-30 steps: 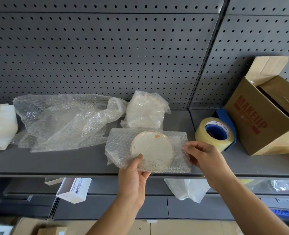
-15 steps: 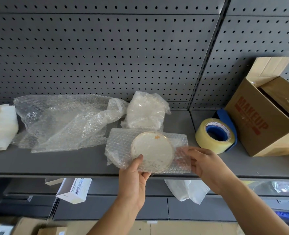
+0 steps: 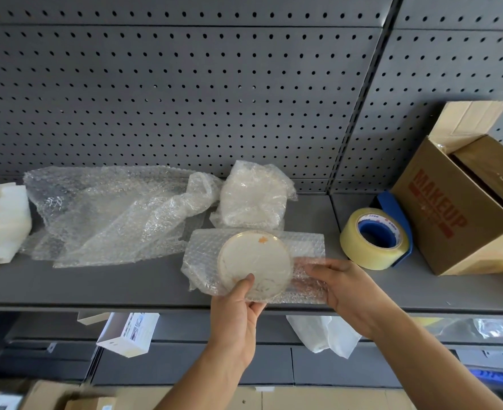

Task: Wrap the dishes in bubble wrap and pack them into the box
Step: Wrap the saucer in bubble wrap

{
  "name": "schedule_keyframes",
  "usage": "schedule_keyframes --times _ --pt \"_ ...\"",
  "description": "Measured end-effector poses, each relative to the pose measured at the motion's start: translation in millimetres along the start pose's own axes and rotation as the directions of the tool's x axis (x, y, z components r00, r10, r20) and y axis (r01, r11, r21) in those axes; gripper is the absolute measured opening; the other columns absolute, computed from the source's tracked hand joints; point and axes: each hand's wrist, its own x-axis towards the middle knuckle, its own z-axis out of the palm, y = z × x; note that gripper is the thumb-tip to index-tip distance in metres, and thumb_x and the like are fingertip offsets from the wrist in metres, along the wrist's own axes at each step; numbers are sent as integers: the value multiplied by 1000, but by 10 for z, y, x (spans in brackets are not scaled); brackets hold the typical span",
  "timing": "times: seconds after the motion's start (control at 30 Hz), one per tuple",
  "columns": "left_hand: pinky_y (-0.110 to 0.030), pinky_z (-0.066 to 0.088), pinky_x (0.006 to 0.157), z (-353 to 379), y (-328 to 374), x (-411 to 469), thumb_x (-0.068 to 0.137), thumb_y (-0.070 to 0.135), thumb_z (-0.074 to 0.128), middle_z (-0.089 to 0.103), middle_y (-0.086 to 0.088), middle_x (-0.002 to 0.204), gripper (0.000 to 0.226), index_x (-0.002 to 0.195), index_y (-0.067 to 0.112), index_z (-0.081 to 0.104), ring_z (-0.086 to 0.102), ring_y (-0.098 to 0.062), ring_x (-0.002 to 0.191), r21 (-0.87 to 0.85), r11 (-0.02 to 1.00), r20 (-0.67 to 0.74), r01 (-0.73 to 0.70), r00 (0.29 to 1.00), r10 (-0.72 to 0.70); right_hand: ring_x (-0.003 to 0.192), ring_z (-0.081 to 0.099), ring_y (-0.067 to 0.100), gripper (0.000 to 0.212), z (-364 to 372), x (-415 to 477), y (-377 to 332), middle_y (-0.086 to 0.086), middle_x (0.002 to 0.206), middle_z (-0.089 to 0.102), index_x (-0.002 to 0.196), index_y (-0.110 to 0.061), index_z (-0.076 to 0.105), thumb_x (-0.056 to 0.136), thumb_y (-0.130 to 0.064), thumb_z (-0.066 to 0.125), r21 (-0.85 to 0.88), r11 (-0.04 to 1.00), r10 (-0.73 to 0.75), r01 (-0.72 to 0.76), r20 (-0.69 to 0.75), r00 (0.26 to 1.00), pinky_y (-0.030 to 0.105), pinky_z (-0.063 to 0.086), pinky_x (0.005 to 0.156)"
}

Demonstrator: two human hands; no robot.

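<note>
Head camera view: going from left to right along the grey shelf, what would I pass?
white foam pieces → loose bubble wrap → small plate lying on a bubble wrap sheet → packing tape roll → cardboard box

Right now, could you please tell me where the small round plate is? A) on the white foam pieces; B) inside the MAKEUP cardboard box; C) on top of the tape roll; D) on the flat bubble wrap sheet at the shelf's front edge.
D: the small round plate sits on the bubble wrap sheet, and the left hand has its thumb on the plate's near rim.
</note>
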Motion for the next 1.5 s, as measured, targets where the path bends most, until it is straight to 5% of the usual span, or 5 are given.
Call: schedule_keyframes --times 0.2,0.37,1.1,1.23,1.5 --pt "-45 52 99 -12 -21 8 95 -4 62 75 -3 121 40 129 17 62 71 -19 111 49 999 -14 -4 1000 5 98 69 16 27 -36 4 53 0 112 69 118 -16 62 93 -7 67 -514 848 -344 127 -353 870 37 57 89" --pt "-46 49 106 -18 -31 16 97 3 62 73 -3 125 40 135 17 59 70 -18 114 111 994 27 -17 1000 14 138 40 11 51 235 77 93 -4 146 47 143 -16 51 93 -9 60 -871 283 -727 402 79 682 21 29 113" --pt "-22 55 88 -228 338 203 91 -15 46 74 2 117 63 140 23 54 68 -12 108 632 639 361 -439 896 259 152 27 24 55 375 437 516 0 161 37 146 -31 51 94 -37 34 -912 115 -487 393 293 823 46 23 124" --pt "-24 20 125 -303 335 213 94 -6 50 31 13 162 72 157 23 30 24 10 147 748 320 523 -581 813 255 152 28 20 54 338 450 504 -2 159 39 143 -32 54 93 -36 34 -908 99 -474 407 317 821 42 22 125" --pt "-6 30 101 -298 404 307 90 75 42 0 26 162 82 143 14 42 25 22 136 764 31 625 -645 750 216 147 37 23 35 311 509 533 2 150 52 113 -24 67 92 -27 39 -881 53 -526 470 375 763 45 32 119"
